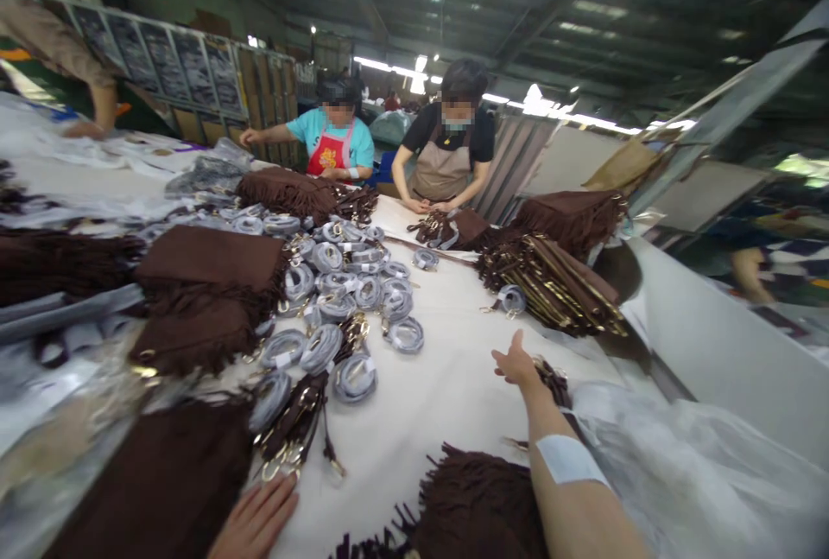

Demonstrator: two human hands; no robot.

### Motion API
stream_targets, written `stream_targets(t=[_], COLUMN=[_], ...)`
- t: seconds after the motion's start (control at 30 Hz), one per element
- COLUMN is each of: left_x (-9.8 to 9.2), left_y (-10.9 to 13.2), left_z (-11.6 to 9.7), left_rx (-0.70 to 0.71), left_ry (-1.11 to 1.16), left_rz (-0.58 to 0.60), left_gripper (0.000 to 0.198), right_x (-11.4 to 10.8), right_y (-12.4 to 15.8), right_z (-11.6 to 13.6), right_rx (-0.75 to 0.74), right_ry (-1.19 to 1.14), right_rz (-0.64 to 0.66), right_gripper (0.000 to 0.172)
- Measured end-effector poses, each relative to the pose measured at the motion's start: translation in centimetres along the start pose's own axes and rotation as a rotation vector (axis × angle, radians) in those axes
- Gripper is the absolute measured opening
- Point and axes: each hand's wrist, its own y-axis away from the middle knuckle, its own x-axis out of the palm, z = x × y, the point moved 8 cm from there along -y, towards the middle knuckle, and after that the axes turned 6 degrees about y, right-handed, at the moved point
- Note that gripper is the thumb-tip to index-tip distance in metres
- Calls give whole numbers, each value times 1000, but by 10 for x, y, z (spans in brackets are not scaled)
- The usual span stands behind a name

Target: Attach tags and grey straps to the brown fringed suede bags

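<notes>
My left hand (257,517) lies flat at the bottom, fingers together and stretched out, just below a bunch of dark brown straps with gold clips (299,421). Nothing shows in it. My right hand (516,362) reaches forward over the white table (446,369), index finger extended and thumb apart, holding nothing visible. Beyond it lies a grey coiled strap (511,300) beside a stack of brown pieces with gold zips (550,282). A brown fringed bag (483,503) sits between my arms. Many wrapped grey coils (355,377) are spread left of centre.
Brown fringed bags (211,261) are piled on the left. Clear plastic (686,447) bunches beside my right forearm. Across the table are a person in a red apron (329,153) and another in a brown apron (444,166). Another person's arm (104,105) rests far left.
</notes>
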Motion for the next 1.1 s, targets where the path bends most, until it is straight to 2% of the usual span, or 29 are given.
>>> stream_targets(t=[0.13, 0.27, 0.37, 0.47, 0.57, 0.63, 0.7, 0.73, 0.8, 0.87, 0.9, 0.97, 1.0, 1.03, 1.1], left_x=[-8, 4, 15, 21, 18, 3, -31, -54, -108, -151, -161, -159, -152, -145, -136], left_y=[-4, -1, 3, 2, -5, -6, 1, 10, 40, 87, 114, 160, 175, 184, 187], left_z=[-15, -16, -12, -13, -20, -30, -35, -33, -15, 18, 37, 69, 79, 85, 90], left_rx=[-93, -142, -198, -232, -282, -320, -375, -417, -551, -795, -954, -1226, -1304, -1339, -1321], left_ry=[160, 294, 340, 346, 344, 368, 414, 431, 410, 349, 360, 484, 571, 661, 823], left_rz=[31, 134, 202, 232, 273, 300, 242, 166, -58, -244, -272, -200, -135, -70, 16], left_gripper=[68, 66, 62, 59, 55, 46, 34, 31, 34, 39, 41, 40, 35, 29, 18], right_x=[12, 24, 35, 50, 79, 113, 153, 173, 212, 247, 262, 285, 292, 297, 300], right_y=[9, 23, 52, 117, 212, 278, 333, 357, 398, 428, 439, 454, 459, 462, 467], right_z=[34, 84, 126, 179, 224, 236, 229, 223, 210, 201, 199, 200, 203, 206, 216], right_rx=[-91, -216, -282, -475, -709, -771, -692, -664, -601, -545, -522, -484, -470, -464, -485], right_ry=[-4, -32, 0, 99, 171, 177, 174, 184, 205, 210, 205, 189, 178, 162, 106], right_rz=[198, 351, 437, 484, 501, 609, 706, 731, 766, 757, 731, 647, 602, 563, 515], right_gripper=[56, 53, 46, 34, 20, 15, 14, 15, 20, 31, 39, 55, 58, 57, 47])
